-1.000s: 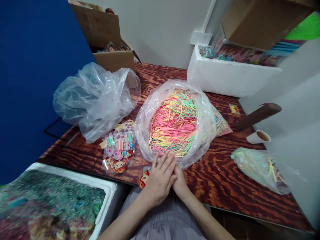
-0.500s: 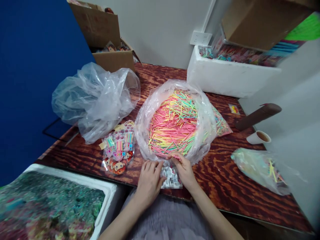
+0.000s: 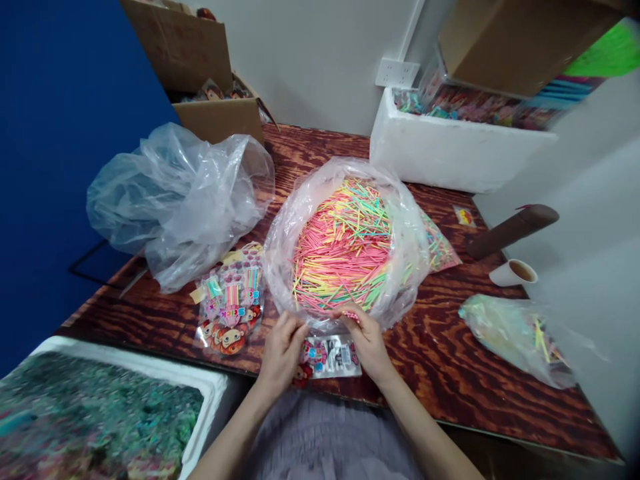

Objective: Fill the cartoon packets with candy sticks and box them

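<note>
A clear plastic bag (image 3: 280,247) stands wide open, full of thin pink, yellow and green sticks (image 3: 345,247). At its front rim, my right hand (image 3: 371,343) is closed round a small bundle of pink sticks (image 3: 351,316), whose ends show above the fingers. My left hand (image 3: 281,350) is at the rim's front left with fingers curled together; what they pinch, if anything, is hidden. Between my wrists lie small printed packets (image 3: 333,358), one silver-backed with a barcode. To the left, a pile of clear packets (image 3: 231,310) shows doll faces and coloured sticks.
Crumpled clear plastic (image 3: 195,207) lies at left, before a cardboard box (image 3: 220,120). A white foam box (image 3: 450,150) stands at the back right. On the right are a brown bottle (image 3: 515,231), a paper cup (image 3: 514,273) and a small bag (image 3: 517,340). Another foam box (image 3: 213,393) is front left.
My left hand has moved left and up from the packets to the bag's rim, uncovering more of the printed packets. My right hand stays near the rim with the pink sticks.
</note>
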Demonstrator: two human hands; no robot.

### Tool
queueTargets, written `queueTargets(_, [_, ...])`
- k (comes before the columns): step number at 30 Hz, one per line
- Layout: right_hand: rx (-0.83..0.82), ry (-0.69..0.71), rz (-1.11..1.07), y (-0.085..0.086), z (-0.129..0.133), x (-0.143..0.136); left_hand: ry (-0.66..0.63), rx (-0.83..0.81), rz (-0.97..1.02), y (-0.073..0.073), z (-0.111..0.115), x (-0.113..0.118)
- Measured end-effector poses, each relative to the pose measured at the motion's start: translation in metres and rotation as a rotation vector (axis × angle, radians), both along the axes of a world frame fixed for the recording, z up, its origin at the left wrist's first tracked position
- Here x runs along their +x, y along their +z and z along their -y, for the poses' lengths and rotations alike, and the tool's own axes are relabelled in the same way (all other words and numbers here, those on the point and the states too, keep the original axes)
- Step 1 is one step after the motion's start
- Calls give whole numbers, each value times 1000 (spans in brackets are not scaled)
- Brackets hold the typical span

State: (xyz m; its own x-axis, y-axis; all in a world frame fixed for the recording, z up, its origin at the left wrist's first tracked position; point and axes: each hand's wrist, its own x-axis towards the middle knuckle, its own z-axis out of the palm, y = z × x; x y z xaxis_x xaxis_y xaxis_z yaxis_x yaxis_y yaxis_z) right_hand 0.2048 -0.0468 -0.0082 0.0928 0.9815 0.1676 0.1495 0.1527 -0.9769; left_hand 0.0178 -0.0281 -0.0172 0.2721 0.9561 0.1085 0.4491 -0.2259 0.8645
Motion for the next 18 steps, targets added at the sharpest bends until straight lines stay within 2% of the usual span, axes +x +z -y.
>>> queueTargets(4, [4,3,8,-1,-1,1,48,-90,141,9,-9,-6])
queueTargets(10, [6,6,15,1,-1,2,35,-257,328,4,-21,-13])
queueTargets(18, [-10,6,-17,2,1,1,211,-400,539,3,-19,-12])
